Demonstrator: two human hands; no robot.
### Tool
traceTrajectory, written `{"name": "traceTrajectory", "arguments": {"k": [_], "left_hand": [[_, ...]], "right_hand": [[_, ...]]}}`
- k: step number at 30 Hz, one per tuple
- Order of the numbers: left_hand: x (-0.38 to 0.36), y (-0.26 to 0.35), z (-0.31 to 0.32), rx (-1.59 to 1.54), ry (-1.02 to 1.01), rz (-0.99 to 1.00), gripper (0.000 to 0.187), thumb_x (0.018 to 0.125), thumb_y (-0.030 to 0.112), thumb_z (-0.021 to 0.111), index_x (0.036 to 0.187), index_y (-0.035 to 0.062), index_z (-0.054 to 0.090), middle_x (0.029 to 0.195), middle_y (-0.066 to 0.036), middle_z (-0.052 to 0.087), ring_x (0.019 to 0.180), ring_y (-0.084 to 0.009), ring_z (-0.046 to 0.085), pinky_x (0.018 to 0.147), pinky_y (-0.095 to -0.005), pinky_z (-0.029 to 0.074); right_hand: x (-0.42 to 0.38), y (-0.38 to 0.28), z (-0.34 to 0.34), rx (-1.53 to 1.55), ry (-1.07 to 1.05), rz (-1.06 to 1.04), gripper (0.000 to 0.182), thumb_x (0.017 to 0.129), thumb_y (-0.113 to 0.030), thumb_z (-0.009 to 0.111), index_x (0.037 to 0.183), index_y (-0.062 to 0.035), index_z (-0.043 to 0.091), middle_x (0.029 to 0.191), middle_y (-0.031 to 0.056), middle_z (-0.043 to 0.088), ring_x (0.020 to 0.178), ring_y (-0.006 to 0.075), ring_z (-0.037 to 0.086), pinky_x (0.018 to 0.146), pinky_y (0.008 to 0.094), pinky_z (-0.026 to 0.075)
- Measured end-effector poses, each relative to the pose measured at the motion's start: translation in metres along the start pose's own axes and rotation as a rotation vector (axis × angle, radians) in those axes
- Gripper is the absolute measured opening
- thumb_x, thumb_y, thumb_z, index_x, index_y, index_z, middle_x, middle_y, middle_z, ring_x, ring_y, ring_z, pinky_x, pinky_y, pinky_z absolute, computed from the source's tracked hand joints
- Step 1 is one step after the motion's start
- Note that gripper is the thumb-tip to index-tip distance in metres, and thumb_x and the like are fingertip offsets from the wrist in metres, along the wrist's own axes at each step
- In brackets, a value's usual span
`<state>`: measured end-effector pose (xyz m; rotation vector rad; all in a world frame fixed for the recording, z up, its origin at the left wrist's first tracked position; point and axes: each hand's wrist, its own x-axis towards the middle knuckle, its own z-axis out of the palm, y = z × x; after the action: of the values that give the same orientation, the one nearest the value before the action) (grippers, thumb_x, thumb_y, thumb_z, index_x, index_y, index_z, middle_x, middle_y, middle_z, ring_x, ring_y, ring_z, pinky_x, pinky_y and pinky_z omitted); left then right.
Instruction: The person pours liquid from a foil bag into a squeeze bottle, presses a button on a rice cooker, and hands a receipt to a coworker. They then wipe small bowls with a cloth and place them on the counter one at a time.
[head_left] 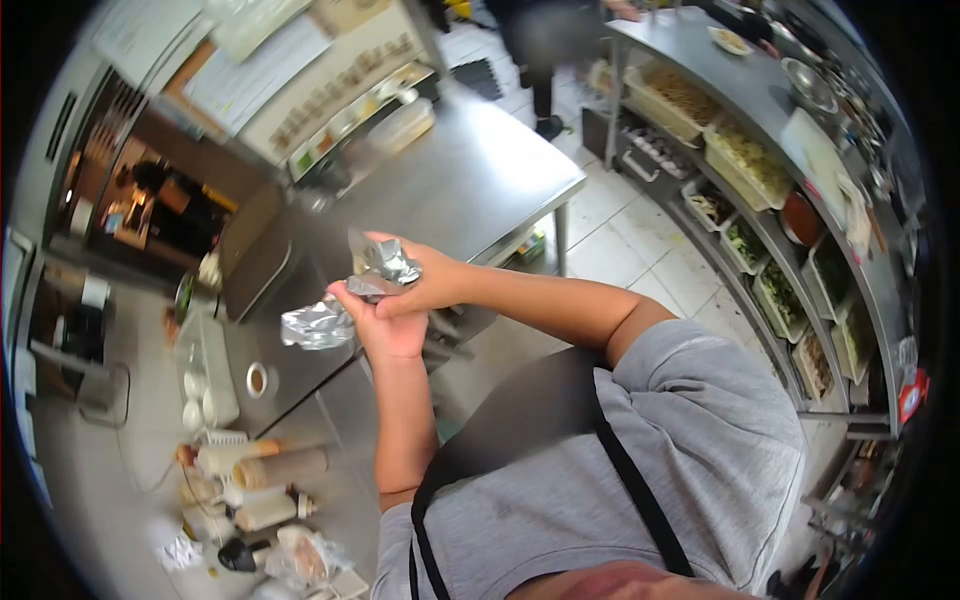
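Crumpled aluminium foil point(318, 326) is held between both hands, above the steel counter. My left hand point(388, 328) grips it from below, thumb up against it, with one loose end sticking out to the left. My right hand point(436, 280) closes around the other part of the foil from the right side. The two hands touch or nearly touch. Whether anything is wrapped inside the foil cannot be made out.
A steel table point(480, 165) stands ahead, holding a clear container point(402, 125). Sauce bottles point(285, 467) and a small cup point(257, 380) are on the left counter. Shelves with food tubs point(745, 165) line the right. Another person's leg point(541, 95) shows at the back.
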<state>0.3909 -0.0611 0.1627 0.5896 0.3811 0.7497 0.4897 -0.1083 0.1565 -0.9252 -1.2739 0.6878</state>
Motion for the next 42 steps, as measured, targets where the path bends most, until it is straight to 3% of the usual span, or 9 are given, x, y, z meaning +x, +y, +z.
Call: {"name": "traceTrajectory", "arguments": {"k": [5,8,11,13,15,19,28,41,42], "left_hand": [[0.032,-0.134,0.068,-0.137,-0.356,-0.459,0.079,0.066,0.07,0.039,0.114,0.0072,0.04,0.112,-0.008,0.045,0.098,-0.0191,0.045,0.077,-0.0342,0.037],[0.049,-0.21,0.101,0.186,-0.602,-0.717,0.069,0.071,0.062,0.044,0.112,0.0072,0.042,0.105,-0.008,0.049,0.091,-0.0184,0.047,0.074,-0.0324,0.038],[0.063,-0.263,0.112,0.684,-0.583,-0.552,0.054,0.076,0.047,0.051,0.11,0.0064,0.044,0.101,-0.007,0.051,0.087,-0.0163,0.049,0.072,-0.0276,0.039],[0.081,-0.289,0.11,0.889,-0.432,-0.326,0.044,0.078,0.034,0.054,0.109,0.0049,0.045,0.1,-0.008,0.05,0.088,-0.0152,0.048,0.072,-0.0257,0.039],[0.106,-0.303,0.092,1.067,-0.297,-0.078,0.037,0.077,0.023,0.056,0.107,0.0032,0.046,0.1,-0.008,0.05,0.087,-0.0146,0.047,0.073,-0.0255,0.039],[0.162,-0.3,0.062,1.34,-0.11,0.265,0.039,0.071,0.016,0.06,0.106,0.004,0.047,0.102,-0.01,0.047,0.09,-0.0171,0.044,0.08,-0.0303,0.037],[0.287,-0.291,0.053,1.407,0.241,0.484,0.04,0.071,0.017,0.06,0.106,0.0028,0.046,0.103,-0.013,0.046,0.094,-0.0222,0.043,0.083,-0.033,0.035],[0.388,-0.298,0.079,1.825,0.685,0.339,0.049,0.067,0.021,0.062,0.109,0.0043,0.044,0.108,-0.017,0.042,0.098,-0.0294,0.042,0.085,-0.0381,0.034],[0.39,-0.298,0.08,1.897,0.743,0.361,0.049,0.067,0.021,0.062,0.109,0.0043,0.044,0.107,-0.017,0.042,0.098,-0.0303,0.042,0.085,-0.0387,0.033]], "right_hand": [[-0.057,-0.03,-0.168,0.014,0.238,0.293,0.064,0.063,-0.012,0.069,0.116,-0.0007,0.037,0.097,0.0059,0.055,0.087,0.0096,0.051,0.077,0.0248,0.04],[-0.109,-0.057,-0.265,-0.365,0.476,0.334,0.051,0.064,-0.011,0.068,0.107,-0.0005,0.043,0.08,0.0021,0.058,0.073,0.0079,0.052,0.067,0.0237,0.042],[-0.169,-0.062,-0.353,-0.63,0.701,0.212,0.039,0.064,-0.012,0.069,0.097,-0.0029,0.049,0.066,-0.0019,0.052,0.06,0.0061,0.048,0.056,0.0212,0.04],[-0.203,-0.08,-0.395,-0.648,0.818,0.309,0.025,0.066,-0.009,0.066,0.084,-0.0054,0.049,0.063,-0.0034,0.049,0.057,0.0053,0.045,0.052,0.0198,0.038],[-0.223,-0.089,-0.428,-0.533,0.957,0.362,0.028,0.062,-0.014,0.07,0.065,-0.008,0.043,0.059,-0.0017,0.047,0.055,0.0052,0.043,0.051,0.021,0.035],[-0.228,-0.08,-0.483,-0.429,1.002,0.337,0.026,0.065,-0.01,0.068,0.066,-0.0084,0.042,0.064,-0.0027,0.049,0.058,0.005,0.045,0.052,0.0205,0.036],[-0.114,-0.032,-0.583,-0.362,0.804,0.354,0.025,0.065,-0.007,0.067,0.067,-0.009,0.043,0.069,-0.003,0.051,0.068,0.0079,0.048,0.063,0.0229,0.04],[0.074,0.031,-0.787,-0.419,0.776,0.174,0.02,0.067,-0.009,0.064,0.082,-0.0048,0.051,0.079,0.0022,0.055,0.073,0.0095,0.051,0.068,0.0241,0.042],[0.087,0.048,-0.818,-0.583,0.727,0.098,0.032,0.07,-0.003,0.059,0.1,-0.0042,0.047,0.079,-0.001,0.053,0.073,0.0094,0.051,0.064,0.0213,0.042]]}}
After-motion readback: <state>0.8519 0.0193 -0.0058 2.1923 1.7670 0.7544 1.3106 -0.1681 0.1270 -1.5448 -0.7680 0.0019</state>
